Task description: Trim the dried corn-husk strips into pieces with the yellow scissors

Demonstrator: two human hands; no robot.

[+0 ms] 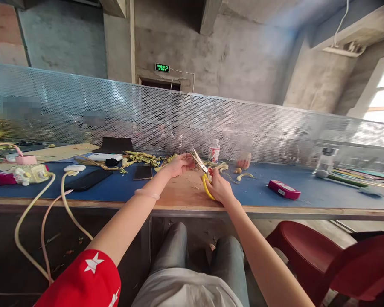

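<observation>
My right hand [222, 186] is closed around the yellow handles of a pair of scissors [204, 167]. The metal blades point up and away, a little parted at the tips. Just left of the blades is my left hand [180, 165], its fingers bent together towards them; whatever they pinch, if anything, is too small to make out. Beneath both hands lies a brown board [185, 189] with small scraps on it. Dried, yellowish plant stalks [144, 158] are heaped beyond my left forearm. A few pale curled pieces [244, 176] rest right of my right hand.
Behind the blue tabletop [256, 194] rises a perforated metal screen [259, 128]. A white bottle [214, 150] and a small clear tub [244, 160] stand near it. To the right are a magenta box [284, 190] and a red chair [307, 247]. Left lie a black phone [88, 180] and cables [35, 204].
</observation>
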